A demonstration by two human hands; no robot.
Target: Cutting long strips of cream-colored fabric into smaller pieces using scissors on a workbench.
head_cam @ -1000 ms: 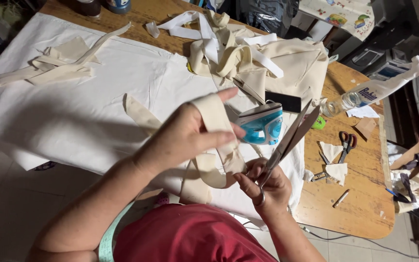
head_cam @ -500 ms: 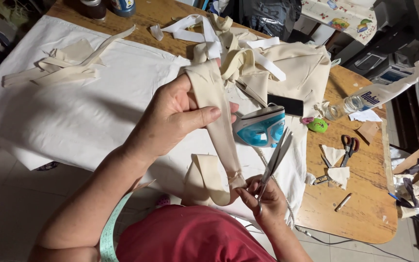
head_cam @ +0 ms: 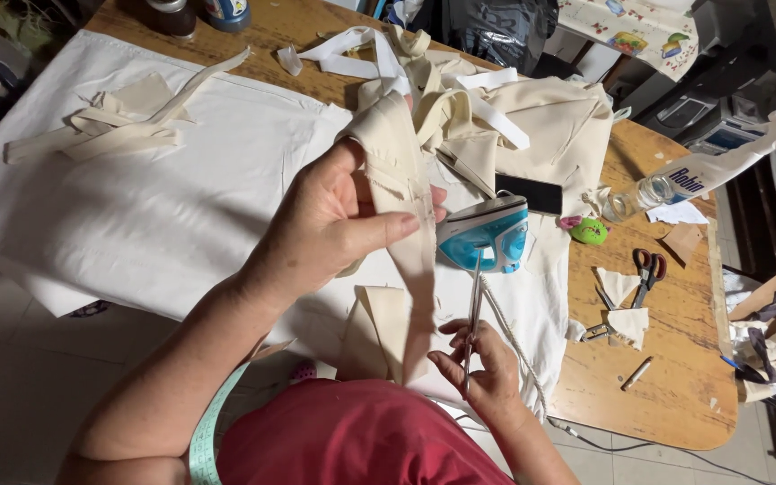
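My left hand (head_cam: 334, 224) pinches a long cream fabric strip (head_cam: 406, 180) between thumb and fingers, holding it up above the table. The strip hangs down toward my lap, where its lower end folds over (head_cam: 379, 332). My right hand (head_cam: 487, 373) sits low, near my red top, and grips a thin metal tool like tweezers or slim scissors (head_cam: 473, 314), pointed upward beside the strip. A blue and white iron (head_cam: 487, 233) stands on the white cloth just behind the tool.
A white cloth (head_cam: 136, 207) covers the wooden table (head_cam: 684, 377). Cream fabric pieces (head_cam: 532, 117) pile at the back, loose strips (head_cam: 110, 126) at the left. Red-handled scissors (head_cam: 647, 269), a spray bottle (head_cam: 711, 166), a green pincushion (head_cam: 588, 231) and scraps lie at the right.
My left hand has lifted the strip higher and pulled it straighter. The right hand has turned the metal tool from a slant to nearly upright beside the strip.
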